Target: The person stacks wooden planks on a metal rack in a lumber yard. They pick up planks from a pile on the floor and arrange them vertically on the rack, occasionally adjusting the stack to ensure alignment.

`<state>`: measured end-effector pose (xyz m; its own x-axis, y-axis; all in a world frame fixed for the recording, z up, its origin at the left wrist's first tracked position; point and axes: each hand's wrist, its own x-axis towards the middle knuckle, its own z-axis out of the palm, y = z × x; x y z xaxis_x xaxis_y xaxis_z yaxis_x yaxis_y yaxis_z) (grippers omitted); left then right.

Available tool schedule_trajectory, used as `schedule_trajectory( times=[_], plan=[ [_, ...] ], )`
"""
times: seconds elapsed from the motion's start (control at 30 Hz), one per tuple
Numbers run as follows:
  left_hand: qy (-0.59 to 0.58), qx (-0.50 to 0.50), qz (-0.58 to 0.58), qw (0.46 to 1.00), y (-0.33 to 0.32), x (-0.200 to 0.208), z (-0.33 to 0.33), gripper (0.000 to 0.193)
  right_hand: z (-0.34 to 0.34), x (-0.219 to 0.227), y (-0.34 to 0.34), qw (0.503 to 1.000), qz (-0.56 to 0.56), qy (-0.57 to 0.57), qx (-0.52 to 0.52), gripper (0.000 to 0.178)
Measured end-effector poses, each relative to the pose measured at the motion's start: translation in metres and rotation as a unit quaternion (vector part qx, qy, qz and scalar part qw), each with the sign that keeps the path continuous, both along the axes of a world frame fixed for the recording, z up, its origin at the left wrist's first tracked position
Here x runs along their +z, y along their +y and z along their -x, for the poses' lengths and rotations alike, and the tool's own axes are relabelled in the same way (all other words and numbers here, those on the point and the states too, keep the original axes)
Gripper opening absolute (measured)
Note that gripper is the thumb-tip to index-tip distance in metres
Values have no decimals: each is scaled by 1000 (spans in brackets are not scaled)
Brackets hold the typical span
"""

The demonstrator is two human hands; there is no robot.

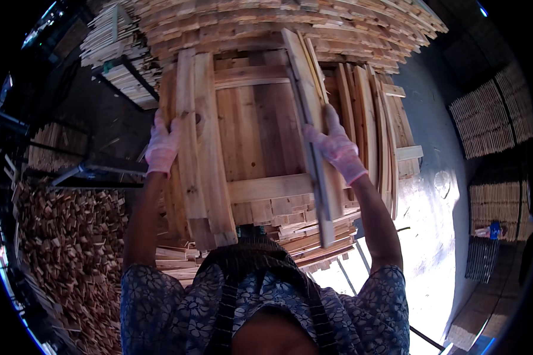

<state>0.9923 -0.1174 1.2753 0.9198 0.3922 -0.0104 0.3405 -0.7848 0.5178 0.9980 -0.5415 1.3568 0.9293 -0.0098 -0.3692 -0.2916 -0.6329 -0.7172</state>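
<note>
Both my hands wear pale pinkish work gloves. My left hand (161, 147) is closed at the outer edge of long wooden boards (189, 142) on the left side of a stack, its thumb toward their top face. My right hand (336, 145) grips a wooden plank (307, 100), which tilts on edge with a thinner strip beside it. Its thumb lies over the near face and the fingers go round the far side, partly hidden. Between the hands, wide boards lie side by side, with a crosspiece (269, 188) near me and another crosspiece (251, 76) farther off.
More loose boards (370, 130) lean to the right of the stack. Behind it rises a high pile of layered planks (231, 26). A heap of wood offcuts (71, 242) fills the lower left. Strapped bundles of slats (482, 118) stand at the right, beyond a sunlit floor (426, 236).
</note>
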Motion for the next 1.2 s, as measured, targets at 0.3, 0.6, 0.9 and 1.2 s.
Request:
schedule_trajectory(
  times=[0.3, 0.6, 0.9, 1.2],
  plan=[
    [-157, -170, -15, 973, -119, 42, 29, 70, -36, -52, 27, 988, 139, -74, 4, 96],
    [-7, -164, -263, 951, -190, 13, -19, 64, -31, -91, -25, 989, 109, -88, -54, 75],
    [1, -155, -110, 982, -205, 82, -5, 62, -6, -46, 16, 959, 279, -48, 20, 77],
    [62, -144, -40, 987, -259, 42, -15, 79, -12, -27, -74, 929, 324, -122, -128, 80]
  ],
)
